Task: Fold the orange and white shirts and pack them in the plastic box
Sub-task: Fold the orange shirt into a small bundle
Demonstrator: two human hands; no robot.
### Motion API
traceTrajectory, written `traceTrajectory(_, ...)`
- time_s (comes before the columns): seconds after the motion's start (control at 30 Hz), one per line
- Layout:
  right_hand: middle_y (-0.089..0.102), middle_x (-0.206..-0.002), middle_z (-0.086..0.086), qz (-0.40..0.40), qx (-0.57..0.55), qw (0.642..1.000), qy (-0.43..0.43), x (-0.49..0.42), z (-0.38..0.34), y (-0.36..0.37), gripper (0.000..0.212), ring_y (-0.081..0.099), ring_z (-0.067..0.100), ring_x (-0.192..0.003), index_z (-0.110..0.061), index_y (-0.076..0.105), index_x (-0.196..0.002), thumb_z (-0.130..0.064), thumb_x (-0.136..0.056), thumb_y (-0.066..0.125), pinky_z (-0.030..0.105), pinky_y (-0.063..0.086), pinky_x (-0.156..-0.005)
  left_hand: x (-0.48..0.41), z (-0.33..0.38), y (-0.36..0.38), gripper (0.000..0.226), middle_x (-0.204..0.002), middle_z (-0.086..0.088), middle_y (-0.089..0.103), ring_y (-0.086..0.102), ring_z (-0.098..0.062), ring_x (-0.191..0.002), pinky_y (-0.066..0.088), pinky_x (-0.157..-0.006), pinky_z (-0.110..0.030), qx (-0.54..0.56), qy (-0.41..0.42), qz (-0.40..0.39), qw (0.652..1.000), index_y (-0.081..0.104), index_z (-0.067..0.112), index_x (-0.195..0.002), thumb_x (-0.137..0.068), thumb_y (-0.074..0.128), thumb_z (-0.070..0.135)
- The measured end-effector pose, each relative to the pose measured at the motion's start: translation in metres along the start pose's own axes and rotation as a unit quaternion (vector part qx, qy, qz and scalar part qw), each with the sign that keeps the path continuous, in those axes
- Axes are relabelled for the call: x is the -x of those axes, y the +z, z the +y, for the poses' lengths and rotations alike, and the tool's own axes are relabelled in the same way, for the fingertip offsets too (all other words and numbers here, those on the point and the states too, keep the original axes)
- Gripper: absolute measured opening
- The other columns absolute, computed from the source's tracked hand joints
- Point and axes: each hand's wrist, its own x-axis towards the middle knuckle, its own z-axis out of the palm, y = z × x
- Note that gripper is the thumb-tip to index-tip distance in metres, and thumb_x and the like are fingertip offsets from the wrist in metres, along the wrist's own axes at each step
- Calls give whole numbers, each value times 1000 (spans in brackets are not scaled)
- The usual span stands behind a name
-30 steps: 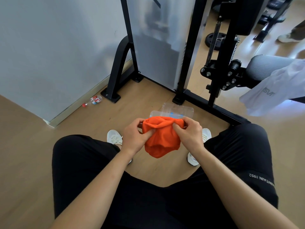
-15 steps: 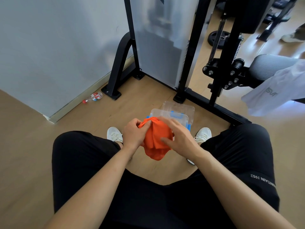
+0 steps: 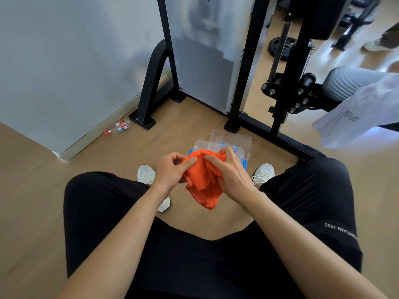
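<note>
The orange shirt [image 3: 204, 182] hangs bunched between my knees, above the floor. My left hand [image 3: 172, 169] grips its left upper edge, and my right hand [image 3: 228, 171] grips the right upper part. Just beyond the hands, the clear plastic box [image 3: 235, 145] with blue clips stands on the wooden floor, partly hidden by the shirt; its lid lies behind it. The white shirt [image 3: 356, 117] is draped over a padded seat at the far right.
A black gym machine frame [image 3: 244, 87] stands right behind the box. A small plastic bottle [image 3: 118, 127] lies by the wall at the left. My white shoes [image 3: 263, 173] flank the box. Another person's feet show at the top right.
My right hand moved from the shirt's front to gripping its upper right part. The shirt is more bunched and hangs lower than a second ago.
</note>
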Motion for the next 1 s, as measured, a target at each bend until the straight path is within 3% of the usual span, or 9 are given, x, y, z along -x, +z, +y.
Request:
traceTrajectory(0.27,38,-124,9,-41,-32,999,4,3,-1,-1,75,48,24,-101,-25,41,-148,-6,-81,67,33,50,-81,-3,-5,5,20,-70,-4,62,57,-9,-55,49,-48,-20,9,8,5,1000,66,12,-79,-85,79,26)
traceTrajectory(0.37,34,-131,2,-50,-139,987,60,5,-5,-2,88,48,20,-111,-31,35,-151,-9,-76,73,31,53,-87,-1,-5,6,18,-71,-5,62,57,-9,-57,50,-52,-24,21,19,8,1000,66,14,-81,-86,78,27)
traceTrajectory(0.47,42,-129,-4,-25,-264,958,108,8,-10,-6,94,54,12,-106,-35,33,-151,-7,-74,79,25,56,-83,1,-6,8,18,-79,-5,63,60,-14,-67,54,-57,-31,30,30,15,999,66,15,-86,-87,76,30)
traceTrajectory(0.57,52,-127,-9,12,-360,923,136,9,-16,-9,86,62,11,-101,-31,38,-148,0,-77,73,27,60,-78,2,-5,8,22,-81,-3,61,61,-19,-71,54,-58,-34,42,42,21,998,66,17,-88,-84,76,37)
traceTrajectory(0.63,57,-126,-11,32,-394,908,141,9,-19,-11,75,65,13,-100,-30,45,-142,8,-79,62,30,60,-75,4,-3,7,37,-83,-4,62,62,-21,-71,54,-60,-39,66,36,9,997,69,17,-94,-74,77,48)
traceTrajectory(0.8,66,-123,-7,45,-378,915,136,7,-16,-8,65,69,12,-101,-32,54,-132,13,-84,54,43,62,-82,11,-1,8,76,-103,3,71,68,-12,-86,58,-68,-29,12,60,-54,997,62,23,-118,-53,93,48)
traceTrajectory(0.9,69,-124,-1,33,-391,912,120,6,-14,-6,62,71,17,-100,-24,54,-136,13,-85,55,46,62,-83,9,-3,9,63,-97,6,70,66,-13,-85,58,-68,-31,-6,70,-29,997,64,27,-113,-59,90,45)
traceTrajectory(1.0,64,-126,-9,59,-353,927,110,5,-10,-9,64,67,14,-97,-26,56,-136,5,-82,68,36,59,-82,4,-3,7,43,-87,-1,69,63,-18,-76,53,-59,-34,18,72,-33,997,69,30,-102,-64,83,45)
